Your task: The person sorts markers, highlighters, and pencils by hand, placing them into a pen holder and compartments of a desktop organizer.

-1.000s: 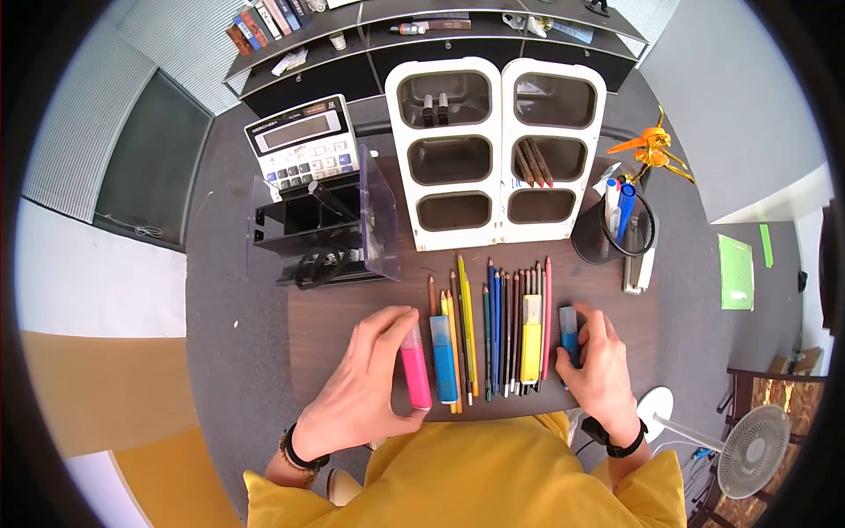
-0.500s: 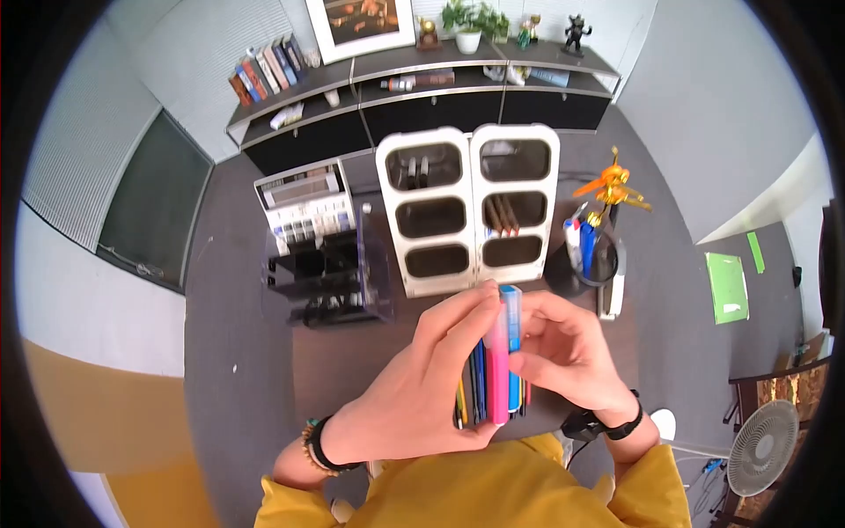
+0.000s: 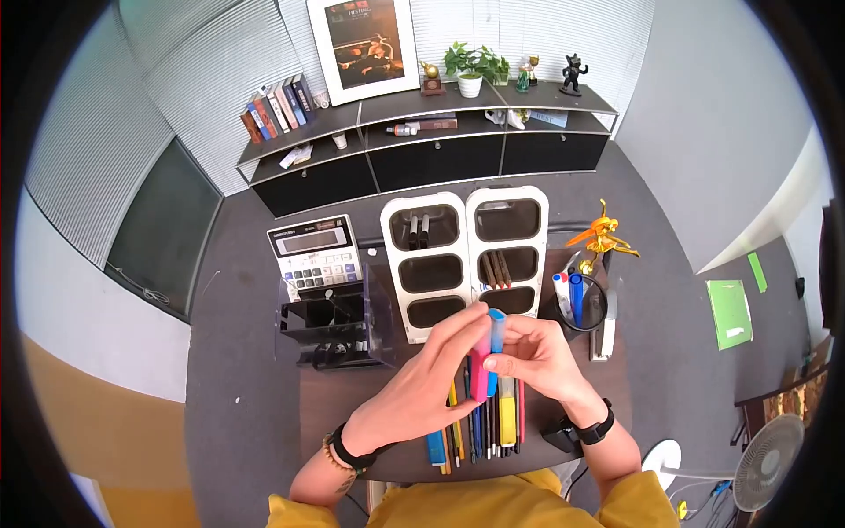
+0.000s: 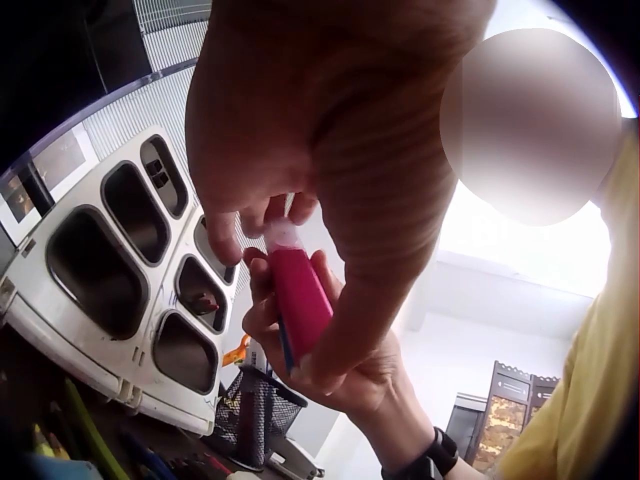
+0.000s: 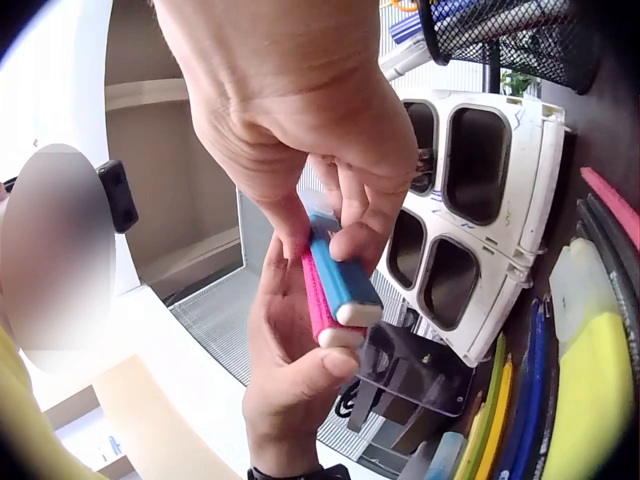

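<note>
Your left hand [image 3: 407, 389] grips the pink marker [image 3: 478, 377] lengthwise, thumb to fingertips; your right hand [image 3: 547, 359] pinches the blue marker [image 5: 341, 268] against it, long axes parallel.

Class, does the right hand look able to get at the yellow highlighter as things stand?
Probably yes: the yellow highlighter lies uncovered, though the right hand may first need to release its blue highlighter.
</note>
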{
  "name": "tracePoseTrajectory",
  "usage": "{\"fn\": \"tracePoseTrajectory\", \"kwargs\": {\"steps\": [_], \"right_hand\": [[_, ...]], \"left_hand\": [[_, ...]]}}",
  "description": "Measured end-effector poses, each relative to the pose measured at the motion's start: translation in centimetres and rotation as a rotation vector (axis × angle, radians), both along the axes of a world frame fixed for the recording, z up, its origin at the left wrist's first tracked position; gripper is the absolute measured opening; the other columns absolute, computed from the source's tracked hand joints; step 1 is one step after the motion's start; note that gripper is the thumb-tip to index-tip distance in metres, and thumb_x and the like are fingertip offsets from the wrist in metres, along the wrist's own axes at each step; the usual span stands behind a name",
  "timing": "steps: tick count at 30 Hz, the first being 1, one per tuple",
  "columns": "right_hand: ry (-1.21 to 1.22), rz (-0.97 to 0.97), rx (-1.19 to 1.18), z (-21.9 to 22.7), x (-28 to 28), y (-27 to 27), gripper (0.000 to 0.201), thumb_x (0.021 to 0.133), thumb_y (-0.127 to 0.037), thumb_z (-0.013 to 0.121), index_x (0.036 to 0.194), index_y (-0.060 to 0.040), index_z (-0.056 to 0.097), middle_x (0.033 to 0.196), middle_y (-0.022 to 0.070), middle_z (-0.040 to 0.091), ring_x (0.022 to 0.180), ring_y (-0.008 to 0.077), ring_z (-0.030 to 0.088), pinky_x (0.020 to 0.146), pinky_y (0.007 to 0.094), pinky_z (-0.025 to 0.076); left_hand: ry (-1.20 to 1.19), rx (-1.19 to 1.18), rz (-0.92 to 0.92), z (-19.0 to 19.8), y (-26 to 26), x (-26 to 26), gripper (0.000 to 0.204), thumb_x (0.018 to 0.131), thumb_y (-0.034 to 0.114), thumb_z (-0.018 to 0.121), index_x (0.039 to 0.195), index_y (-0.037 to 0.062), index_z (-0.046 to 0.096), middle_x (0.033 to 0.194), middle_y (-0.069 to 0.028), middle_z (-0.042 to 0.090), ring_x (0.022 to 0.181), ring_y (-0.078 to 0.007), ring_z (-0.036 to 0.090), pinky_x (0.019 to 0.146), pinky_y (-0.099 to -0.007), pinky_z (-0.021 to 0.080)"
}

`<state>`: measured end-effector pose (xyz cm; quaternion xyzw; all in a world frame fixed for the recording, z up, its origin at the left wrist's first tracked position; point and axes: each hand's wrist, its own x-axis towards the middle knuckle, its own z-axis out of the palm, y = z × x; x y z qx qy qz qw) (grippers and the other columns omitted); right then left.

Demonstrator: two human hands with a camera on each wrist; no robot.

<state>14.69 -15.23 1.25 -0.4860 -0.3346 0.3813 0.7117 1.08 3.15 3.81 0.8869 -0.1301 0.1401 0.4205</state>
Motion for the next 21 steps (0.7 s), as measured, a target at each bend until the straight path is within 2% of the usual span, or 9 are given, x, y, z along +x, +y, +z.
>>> {"fn": "tracePoseTrajectory", "kwargs": {"steps": [3,5,6,8,9,10,11,15,21], "right_hand": [[-0.08,-0.032,-0.001,-0.9,0.1,-0.2,0.034,0.096,0.0,0.079,0.129,0.003,0.07,0.114,0.0074,0.075,0.096,0.0094,0.069,0.088,0.0298,0.06],[-0.13,-0.053,-0.029,-1.6,-0.1,-0.5,0.032,0.094,-0.002,0.082,0.124,0.0017,0.073,0.112,0.0075,0.076,0.092,0.0083,0.069,0.083,0.0294,0.06],[-0.2,-0.076,-0.097,-1.7,-0.2,-0.7,0.032,0.091,-0.003,0.084,0.121,0.0009,0.075,0.108,0.0082,0.076,0.089,0.0086,0.068,0.078,0.0294,0.059],[-0.26,-0.097,-0.168,-1.4,-0.6,-0.7,0.032,0.088,-0.004,0.087,0.118,0.0001,0.076,0.104,0.0089,0.076,0.085,0.0088,0.068,0.074,0.0293,0.058],[-0.41,-0.148,-0.132,-0.6,-0.8,-0.5,0.033,0.087,-0.005,0.087,0.117,0.0004,0.076,0.101,0.0097,0.075,0.082,0.0107,0.068,0.072,0.03,0.057],[-0.56,-0.199,-0.095,-0.3,-1.0,-0.3,0.033,0.085,-0.005,0.088,0.116,0.0006,0.076,0.097,0.0105,0.075,0.079,0.0127,0.069,0.07,0.0306,0.056],[-0.618,-0.217,-0.082,-0.5,-1.1,-0.2,0.035,0.083,-0.002,0.087,0.115,0.0022,0.074,0.097,0.0122,0.074,0.08,0.0221,0.07,0.072,0.0337,0.057],[-0.738,-0.178,-0.072,-0.9,-1.2,-0.1,0.041,0.077,0.002,0.084,0.116,0.0033,0.073,0.099,0.0162,0.073,0.091,0.0341,0.07,0.083,0.0411,0.057],[-0.789,-0.208,-0.062,-1.7,-1.2,0.2,0.041,0.078,0.001,0.083,0.118,0.003,0.073,0.103,0.0164,0.075,0.095,0.0346,0.072,0.084,0.0422,0.058]], "left_hand": [[-0.008,0.046,-0.064,-0.6,0.0,0.1,0.11,0.077,0.004,0.09,0.165,0.0069,0.025,0.168,-0.0198,0.025,0.154,-0.0379,0.036,0.122,-0.0478,0.042],[0.158,-0.4,-0.062,-0.5,-0.3,0.0,0.106,0.079,0.005,0.092,0.165,0.0065,0.03,0.168,-0.0178,0.031,0.153,-0.0321,0.041,0.12,-0.0461,0.045],[0.167,-0.402,-0.06,-0.7,-0.2,-0.1,0.106,0.079,0.005,0.092,0.165,0.0065,0.03,0.168,-0.0178,0.031,0.153,-0.0321,0.041,0.12,-0.0461,0.045],[0.082,-0.399,0.022,-1.2,0.2,-0.3,0.094,0.08,0.009,0.093,0.16,0.0053,0.043,0.161,-0.0162,0.046,0.145,-0.0282,0.052,0.115,-0.0425,0.05],[-0.049,-0.351,0.069,-1.7,0.2,0.0,0.075,0.079,0.01,0.095,0.146,0.0032,0.062,0.145,-0.0161,0.063,0.13,-0.0268,0.065,0.107,-0.0384,0.055],[-0.041,-0.354,0.071,-1.9,0.3,-0.1,0.075,0.079,0.01,0.095,0.146,0.0032,0.062,0.145,-0.0161,0.063,0.13,-0.0268,0.065,0.107,-0.0384,0.055],[-0.054,-0.334,0.095,-2.1,0.3,-0.2,0.067,0.079,0.009,0.094,0.139,0.0028,0.067,0.138,-0.0157,0.067,0.126,-0.0263,0.068,0.104,-0.0375,0.056],[-0.086,-0.37,0.148,-2.9,0.1,-0.3,0.047,0.078,0.006,0.094,0.122,0.0025,0.077,0.123,-0.0144,0.074,0.113,-0.0238,0.073,0.097,-0.0349,0.059],[-0.108,-0.37,0.143,-3.5,0.2,-0.1,0.043,0.077,0.004,0.094,0.118,0.0028,0.079,0.122,-0.0137,0.074,0.111,-0.0237,0.073,0.094,-0.0338,0.06]]}}
